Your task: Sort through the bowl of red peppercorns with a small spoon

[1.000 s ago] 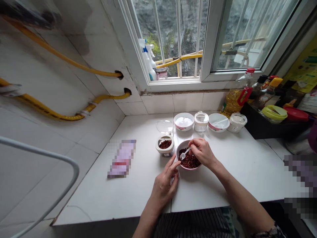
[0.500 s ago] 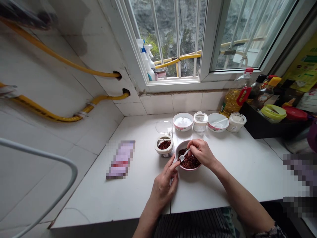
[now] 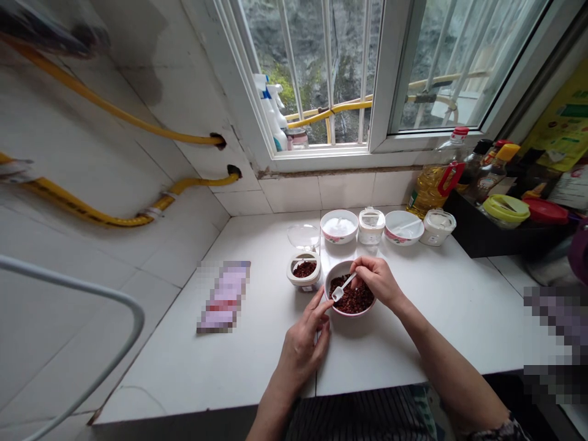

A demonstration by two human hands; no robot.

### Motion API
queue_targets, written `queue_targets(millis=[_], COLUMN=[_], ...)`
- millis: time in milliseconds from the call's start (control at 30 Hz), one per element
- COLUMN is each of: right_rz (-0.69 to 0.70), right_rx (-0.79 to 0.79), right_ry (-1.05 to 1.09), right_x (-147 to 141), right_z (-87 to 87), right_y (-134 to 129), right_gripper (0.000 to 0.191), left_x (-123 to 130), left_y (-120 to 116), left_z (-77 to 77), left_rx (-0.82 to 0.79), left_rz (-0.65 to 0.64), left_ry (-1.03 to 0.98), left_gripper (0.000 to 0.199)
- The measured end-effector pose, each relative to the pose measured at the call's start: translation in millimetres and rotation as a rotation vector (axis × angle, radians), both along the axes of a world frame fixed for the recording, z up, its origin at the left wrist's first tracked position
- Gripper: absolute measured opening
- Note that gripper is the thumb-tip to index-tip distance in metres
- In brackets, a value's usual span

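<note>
My right hand (image 3: 374, 282) is closed on the handle of a small white spoon (image 3: 339, 293). The spoon's scoop end is over the left side of a bowl (image 3: 328, 286) filled with dark red-brown dried bits that look like peppercorns (image 3: 353, 301). At the bowl's lower left rim is my left hand (image 3: 305, 337), its fingers stretched out and apart; one fingertip is close to the scoop, and whether it touches it I cannot tell. Just left of the bowl stands a seasoning jar (image 3: 305, 283) holding the same bits, its clear lid (image 3: 303, 236) flipped back.
Behind stand a bowl of white grains (image 3: 340, 226), a clear-lidded jar (image 3: 371, 226), another flowered bowl (image 3: 404, 228) and a second jar (image 3: 438, 228). A purple packet (image 3: 225, 295) lies left. An oil bottle (image 3: 434, 184) and a black rack (image 3: 482, 229) of condiments are at right.
My right hand has shifted slightly right, and the spoon's scoop shows a little more clearly above the dried bits. My left hand stays at the rim.
</note>
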State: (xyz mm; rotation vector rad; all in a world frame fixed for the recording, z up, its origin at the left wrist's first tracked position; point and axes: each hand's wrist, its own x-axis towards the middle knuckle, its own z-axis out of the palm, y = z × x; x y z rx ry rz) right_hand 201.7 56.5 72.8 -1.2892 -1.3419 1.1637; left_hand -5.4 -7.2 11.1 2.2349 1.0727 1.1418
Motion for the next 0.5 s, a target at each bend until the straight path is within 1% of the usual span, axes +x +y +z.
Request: queue_targets(millis=[100, 167, 367, 500], right_rz=[-0.012, -0.005, 0.071, 0.115], right_rx=[-0.009, 0.012, 0.123, 0.112], right_ry=[0.014, -0.014, -0.148, -0.135], right_x=[1.1, 1.0, -1.0, 0.9], right_z=[-0.1, -0.1, 1.0, 0.8], right_y=[0.8, 0.6, -2.0, -2.1], right_gripper=[0.014, 0.014, 0.016, 0.016], left_x=[0.1, -0.2, -0.8, -0.6], left_y=[-0.2, -0.2, 0.4, 0.4], left_z=[-0.2, -0.3, -1.8, -1.7], left_rx=[-0.003, -0.004, -0.006, -0.006], left_rz=[-0.004, -0.007, -0.012, -0.008], left_ry=[-0.002, -0.001, -0.004, 0.002], left_gripper=[0.046, 0.046, 0.047, 0.048])
